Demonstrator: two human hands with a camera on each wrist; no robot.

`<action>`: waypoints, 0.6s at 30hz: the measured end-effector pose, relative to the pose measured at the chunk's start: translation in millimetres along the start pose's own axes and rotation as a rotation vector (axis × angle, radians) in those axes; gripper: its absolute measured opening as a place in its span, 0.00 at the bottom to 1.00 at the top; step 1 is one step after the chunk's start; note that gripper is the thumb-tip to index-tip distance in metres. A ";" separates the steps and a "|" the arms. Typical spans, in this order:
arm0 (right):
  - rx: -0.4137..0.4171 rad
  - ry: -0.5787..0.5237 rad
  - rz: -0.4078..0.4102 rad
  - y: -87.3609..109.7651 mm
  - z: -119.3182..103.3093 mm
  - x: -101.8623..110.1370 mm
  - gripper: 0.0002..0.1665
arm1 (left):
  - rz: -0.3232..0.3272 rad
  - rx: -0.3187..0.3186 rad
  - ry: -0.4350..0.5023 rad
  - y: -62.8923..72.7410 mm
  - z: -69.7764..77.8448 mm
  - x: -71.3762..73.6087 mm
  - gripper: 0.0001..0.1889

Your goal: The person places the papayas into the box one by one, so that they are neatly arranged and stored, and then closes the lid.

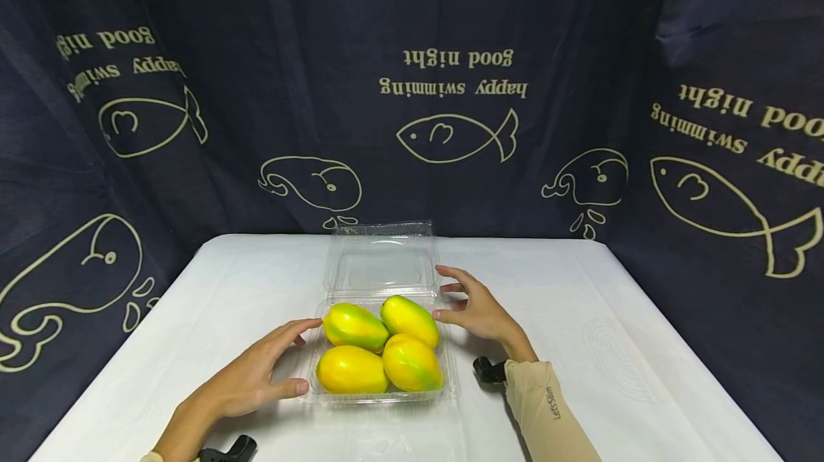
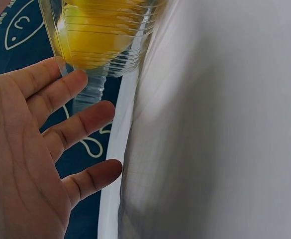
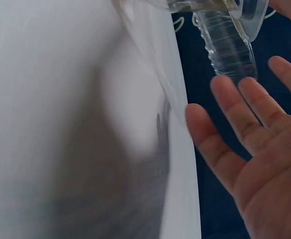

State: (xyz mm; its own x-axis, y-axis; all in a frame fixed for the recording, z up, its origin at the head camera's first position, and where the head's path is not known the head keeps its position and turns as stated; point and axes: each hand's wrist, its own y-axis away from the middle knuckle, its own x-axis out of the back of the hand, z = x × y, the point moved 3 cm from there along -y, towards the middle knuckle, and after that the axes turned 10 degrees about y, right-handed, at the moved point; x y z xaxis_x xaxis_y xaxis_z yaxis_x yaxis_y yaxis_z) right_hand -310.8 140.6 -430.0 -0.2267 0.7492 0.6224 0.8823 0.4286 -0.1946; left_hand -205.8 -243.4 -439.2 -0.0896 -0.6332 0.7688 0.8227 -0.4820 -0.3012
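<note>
1. Four yellow and green fruits (image 1: 355, 327), low in the middle: two at the back, two at the front.
2. One clear box (image 1: 375, 399), and one lid (image 1: 383, 266) above it in the frame.
3. Two hands: one left hand (image 1: 254, 374), lower left, and one right hand (image 1: 479, 310), lower right.
4. Two black wrist things (image 1: 491, 370), near the bottom.
5. Two sleeves (image 1: 547, 405), at the bottom.
6. One white table (image 1: 547, 290), across the bottom.
7. Three whole fish drawings (image 1: 450, 139): left, middle, right.
8. Three whale drawings (image 1: 312, 183): left, middle, right.
</note>
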 end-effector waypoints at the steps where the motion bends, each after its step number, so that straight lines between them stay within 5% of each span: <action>1: 0.004 -0.001 0.011 -0.2 -0.7 0.1 0.51 | 0.000 0.003 0.003 0.0 0.0 0.1 0.46; 18: 0.147 -0.039 0.227 -5.8 -9.3 0.8 0.56 | 0.003 0.008 0.006 0.1 -0.2 -0.6 0.45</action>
State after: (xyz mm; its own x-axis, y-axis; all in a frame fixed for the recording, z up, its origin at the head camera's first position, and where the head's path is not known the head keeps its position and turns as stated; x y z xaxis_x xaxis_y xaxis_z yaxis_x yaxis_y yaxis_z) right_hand -312.2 134.0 -421.2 -0.0483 0.8520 0.5213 0.8438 0.3141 -0.4351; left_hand -205.7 -243.2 -439.8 -0.0905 -0.6385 0.7643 0.8274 -0.4753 -0.2991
